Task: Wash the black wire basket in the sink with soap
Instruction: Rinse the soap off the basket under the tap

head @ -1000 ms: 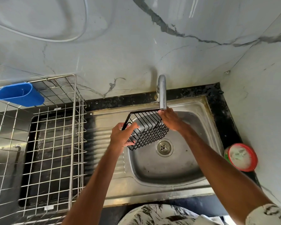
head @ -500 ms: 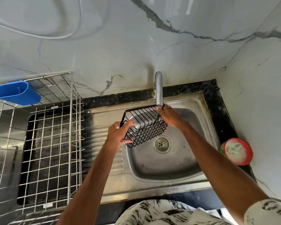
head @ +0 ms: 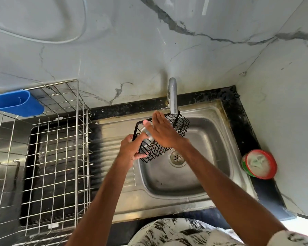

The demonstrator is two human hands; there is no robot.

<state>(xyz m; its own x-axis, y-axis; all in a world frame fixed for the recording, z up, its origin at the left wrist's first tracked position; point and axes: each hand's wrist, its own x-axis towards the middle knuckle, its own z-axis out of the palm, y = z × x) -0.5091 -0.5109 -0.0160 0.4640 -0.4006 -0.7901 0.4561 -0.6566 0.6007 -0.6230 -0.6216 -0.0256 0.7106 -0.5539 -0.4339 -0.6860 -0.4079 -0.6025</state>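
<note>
The black wire basket (head: 180, 124) hangs tilted over the steel sink (head: 212, 139), its far end right under the tap spout (head: 173, 96). My left hand (head: 130, 148) grips its near left corner from below. My right hand (head: 163, 130) lies across the basket's open top with fingers straight, pointing towards the wall. A thin stream of water seems to fall from the spout onto the basket. The red and green soap tub (head: 259, 164), with pale soap inside, stands on the black counter to the right of the sink.
The sink drain (head: 176, 158) is below the basket. A large steel wire dish rack (head: 60, 157) fills the drainboard on the left, with a blue plastic holder (head: 16, 103) hooked on its back edge. Marble walls close the back and right side.
My right hand left the basket's far corner by the spout and now lies flat over its top. The basket sits closer under the tap. My left hand keeps its grip.
</note>
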